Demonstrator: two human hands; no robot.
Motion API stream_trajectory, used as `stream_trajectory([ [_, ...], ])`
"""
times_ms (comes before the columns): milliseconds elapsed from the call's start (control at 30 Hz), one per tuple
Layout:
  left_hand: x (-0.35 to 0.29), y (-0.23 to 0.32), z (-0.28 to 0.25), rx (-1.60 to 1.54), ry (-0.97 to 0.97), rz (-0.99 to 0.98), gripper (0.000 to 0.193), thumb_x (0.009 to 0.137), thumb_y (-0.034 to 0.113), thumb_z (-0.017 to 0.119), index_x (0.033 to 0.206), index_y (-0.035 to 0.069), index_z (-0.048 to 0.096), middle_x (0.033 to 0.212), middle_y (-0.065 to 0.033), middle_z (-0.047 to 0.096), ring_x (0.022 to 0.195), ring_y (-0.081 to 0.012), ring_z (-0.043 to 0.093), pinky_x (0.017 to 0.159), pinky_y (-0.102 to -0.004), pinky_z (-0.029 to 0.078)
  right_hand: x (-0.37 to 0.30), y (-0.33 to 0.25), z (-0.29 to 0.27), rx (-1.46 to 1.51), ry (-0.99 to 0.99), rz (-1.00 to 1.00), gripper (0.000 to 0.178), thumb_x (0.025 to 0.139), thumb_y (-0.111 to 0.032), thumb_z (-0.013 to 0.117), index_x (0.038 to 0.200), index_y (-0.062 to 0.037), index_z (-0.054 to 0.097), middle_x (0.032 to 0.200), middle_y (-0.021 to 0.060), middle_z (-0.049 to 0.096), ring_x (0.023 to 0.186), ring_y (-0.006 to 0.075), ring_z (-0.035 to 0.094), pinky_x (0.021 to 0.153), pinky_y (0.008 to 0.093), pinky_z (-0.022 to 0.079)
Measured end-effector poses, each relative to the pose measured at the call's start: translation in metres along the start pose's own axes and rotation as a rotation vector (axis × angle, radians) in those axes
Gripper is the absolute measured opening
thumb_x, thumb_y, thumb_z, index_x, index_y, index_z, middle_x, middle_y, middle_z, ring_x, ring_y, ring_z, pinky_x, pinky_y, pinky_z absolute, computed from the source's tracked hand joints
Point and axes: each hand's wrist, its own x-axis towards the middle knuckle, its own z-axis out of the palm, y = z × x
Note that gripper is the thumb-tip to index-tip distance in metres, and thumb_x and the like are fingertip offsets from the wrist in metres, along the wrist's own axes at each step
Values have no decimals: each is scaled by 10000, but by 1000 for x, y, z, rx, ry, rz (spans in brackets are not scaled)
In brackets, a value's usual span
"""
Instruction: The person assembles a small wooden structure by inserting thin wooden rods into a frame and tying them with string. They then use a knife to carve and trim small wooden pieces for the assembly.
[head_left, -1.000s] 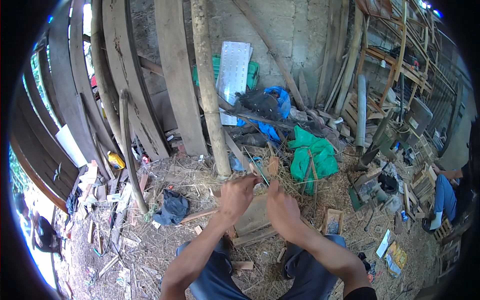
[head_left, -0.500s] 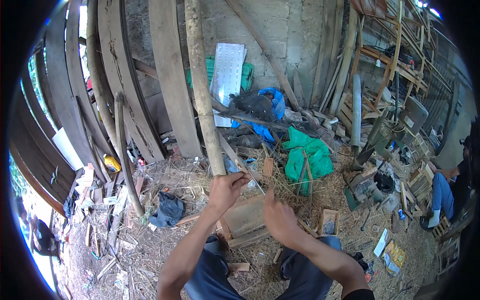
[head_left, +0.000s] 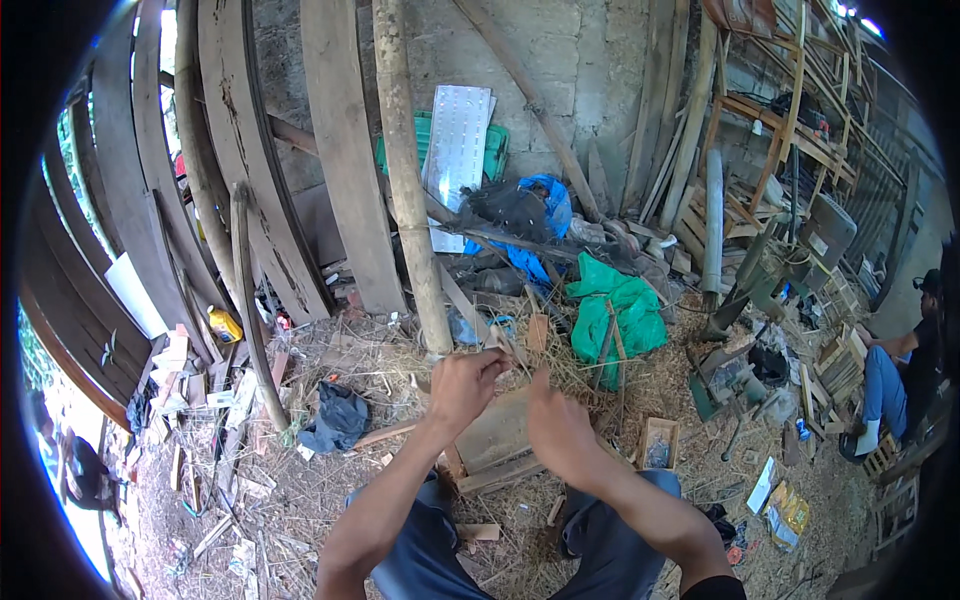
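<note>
My left hand [head_left: 463,396] is closed in a pinch, its fingertips pressed together in front of me. What it pinches is too small and hidden to name. Just to its right, my right hand [head_left: 567,437] is closed around the lower end of a thin blade-like strip [head_left: 521,367], which slants up and left toward the left fingertips. Most of that strip is hidden or blurred. Below both hands, between my feet, lies a low wooden box or block [head_left: 490,447] with a flat top.
A green plastic sheet [head_left: 620,325] and a bamboo pole [head_left: 405,180] stand beyond my hands. A small wooden box [head_left: 658,443] sits to the right, a dark plastic bag [head_left: 336,418] to the left. Another person [head_left: 895,360] sits far right. Wood scraps and straw litter the ground.
My left hand has shifted slightly right and down, closer to the right hand. The right hand has barely moved. Less of the thin strip shows between them.
</note>
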Motion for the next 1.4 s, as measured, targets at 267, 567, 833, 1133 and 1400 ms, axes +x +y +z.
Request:
stream_trajectory([
  [267, -2, -2, 26, 226, 217, 369, 197, 730, -7, 573, 893, 78, 643, 729, -57, 649, 617, -253, 635, 523, -372, 508, 18, 0, -8, 239, -107, 127, 218, 835, 22, 397, 1032, 116, 397, 880, 380, 573, 859, 528, 576, 730, 543, 481],
  [567, 2, -7, 18, -22, 93, 153, 114, 780, 58, 627, 870, 68, 697, 697, -120, 657, 554, -263, 627, 512, -360, 498, 12, 16, -8, 233, -119, 51, 193, 845, 1, 399, 1024, 72, 409, 872, 354, 587, 817, 494, 597, 723, 563, 469],
  [833, 8, -14, -18, -675, -133, -52, 167, 880, 128, 643, 962, -17, 661, 725, -56, 647, 650, -82, 575, 580, -253, 464, 20, 48, -16, 88, 62, -171, 148, 924, -111, 452, 1018, -6, 406, 878, 227, 591, 781, 462, 569, 668, 537, 436],
  [1133, -8, 2, -28, -1009, -436, -142, 195, 898, 120, 615, 978, -56, 640, 833, -62, 646, 746, -109, 595, 696, -266, 491, 35, 52, -31, -16, 186, -464, 203, 815, -6, 452, 1016, -19, 466, 988, 156, 513, 984, 336, 493, 835, 433, 382],
  [1400, -10, 1, -36, -1054, -545, -60, 197, 884, 130, 633, 987, -37, 650, 815, -65, 640, 727, -127, 600, 696, -276, 499, 34, 44, -19, -79, 256, -525, 165, 790, -28, 498, 955, -37, 481, 978, 125, 515, 971, 319, 503, 837, 420, 382],
])
